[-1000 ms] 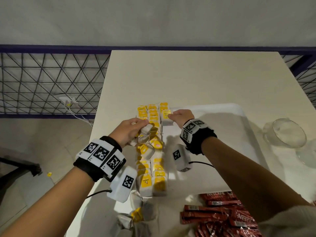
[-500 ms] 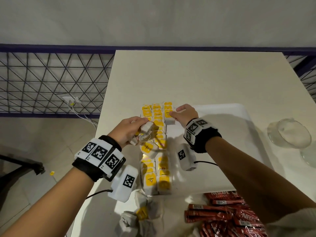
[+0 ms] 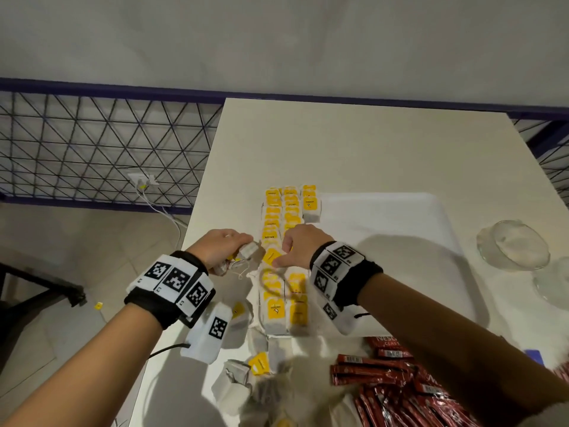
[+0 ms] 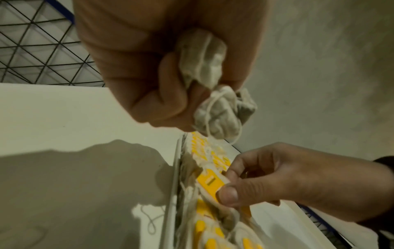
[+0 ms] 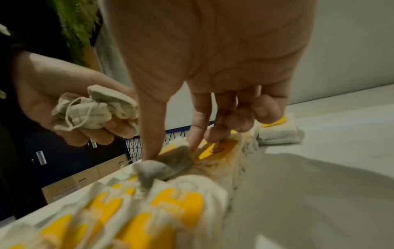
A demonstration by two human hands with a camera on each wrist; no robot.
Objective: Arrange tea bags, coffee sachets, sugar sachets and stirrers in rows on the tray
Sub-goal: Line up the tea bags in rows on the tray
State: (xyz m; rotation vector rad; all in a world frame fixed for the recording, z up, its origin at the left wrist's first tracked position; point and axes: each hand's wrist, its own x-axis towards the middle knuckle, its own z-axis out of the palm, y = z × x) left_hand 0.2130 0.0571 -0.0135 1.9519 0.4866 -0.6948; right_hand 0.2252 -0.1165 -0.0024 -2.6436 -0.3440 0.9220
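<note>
Tea bags with yellow tags (image 3: pixel 278 229) lie in rows along the left side of the white tray (image 3: pixel 385 241); a short third row (image 3: pixel 310 204) starts at the far end. Above the tray's left rim, my left hand (image 3: pixel 243 252) grips a bunch of crumpled tea bags (image 4: pixel 211 80), also seen as a bunch of tea bags (image 5: pixel 91 111) in the right wrist view. Right beside it, my right hand (image 3: pixel 281 257) pinches one tea bag (image 5: pixel 170 161) between thumb and forefinger, just over the rows; its yellow tag (image 4: pixel 210 182) shows.
Loose tea bags (image 3: pixel 246 374) lie on the table in front of the tray. Red coffee sachets (image 3: pixel 400 374) are heaped at the near right. Two glass bowls (image 3: pixel 512 245) stand right of the tray. The table's left edge runs just left of my left hand.
My right hand left a tea bag at the far end of the third row, drew back toward my left hand and now pinches another bag. The left hand kept its bunch.
</note>
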